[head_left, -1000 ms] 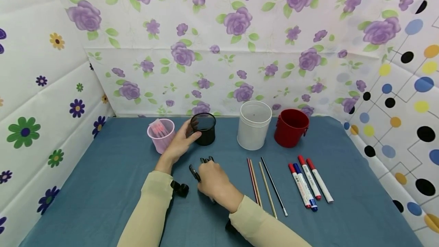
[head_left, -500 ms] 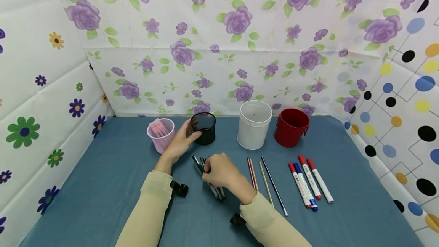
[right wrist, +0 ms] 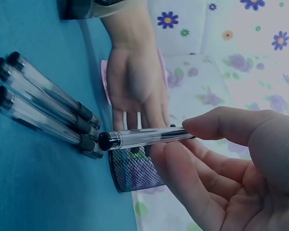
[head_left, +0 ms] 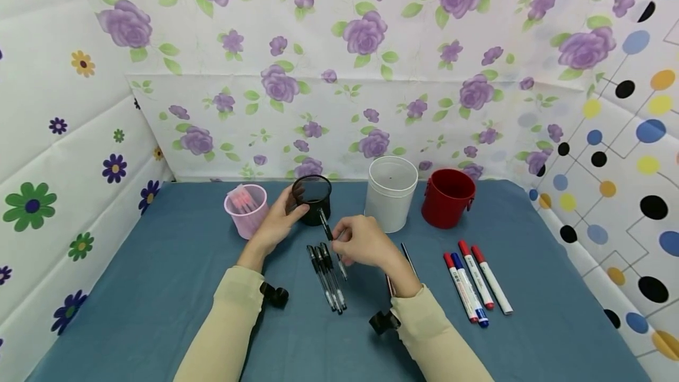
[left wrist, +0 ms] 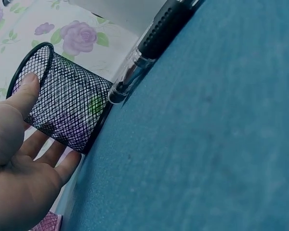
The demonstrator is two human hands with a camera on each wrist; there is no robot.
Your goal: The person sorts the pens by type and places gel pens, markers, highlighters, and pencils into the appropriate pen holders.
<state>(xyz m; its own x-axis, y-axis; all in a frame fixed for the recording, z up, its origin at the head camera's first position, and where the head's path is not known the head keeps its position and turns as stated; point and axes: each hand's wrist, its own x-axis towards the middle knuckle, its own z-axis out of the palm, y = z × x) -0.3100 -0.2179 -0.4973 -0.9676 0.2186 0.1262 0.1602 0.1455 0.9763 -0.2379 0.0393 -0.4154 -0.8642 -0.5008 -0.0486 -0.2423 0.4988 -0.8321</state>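
My left hand point(head_left: 276, 220) holds the black mesh pen cup point(left wrist: 70, 96), which stands upright on the cloth; the thumb lies at its rim and the fingers reach round its far side. Between thumb and fingertips my right hand point(head_left: 366, 240) pinches a clear-barrelled gel pen point(right wrist: 144, 138) with black ends. That pen is tilted in the air, its black upper end in front of the cup's wall in the head view. Three similar pens point(head_left: 326, 279) lie side by side on the cloth, below the right hand.
A pink cup point(head_left: 249, 221) with pink-tipped items stands left of the mesh cup. To the right are a white bin point(head_left: 389, 208) and a red bucket point(head_left: 448, 205). Several markers point(head_left: 472, 285) lie at right; thin brushes point(head_left: 408, 258) are partly hidden by the right forearm.
My right hand has lifted one pen from the group and moved it up and forward toward the mesh cup. The left hand has stayed at the cup.
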